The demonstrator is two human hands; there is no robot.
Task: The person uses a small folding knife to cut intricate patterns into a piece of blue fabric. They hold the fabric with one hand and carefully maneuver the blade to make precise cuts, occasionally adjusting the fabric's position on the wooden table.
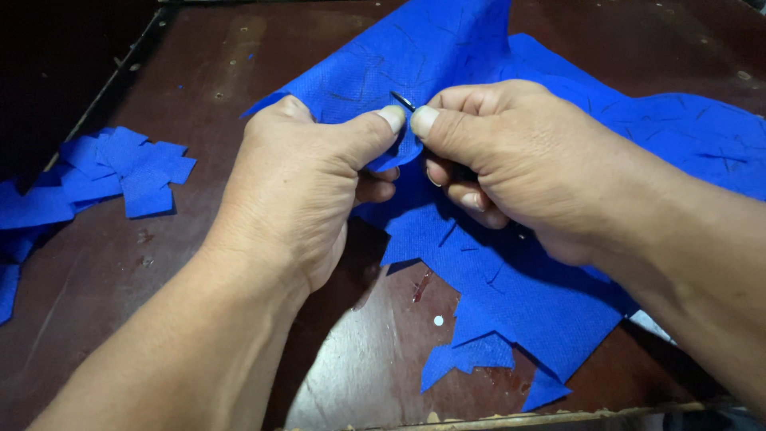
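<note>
Both hands' fingers pinch the blue fabric [511, 271], left hand [299, 191] meeting right hand [511, 160].

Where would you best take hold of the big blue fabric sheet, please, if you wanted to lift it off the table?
Probably the blue fabric sheet is best pinched at its near edge, coming from the table's front. That jagged edge lies flat and free on the wood, whereas the middle is bunched between the left hand and right hand, which pinch it around a small metal tool.
</note>
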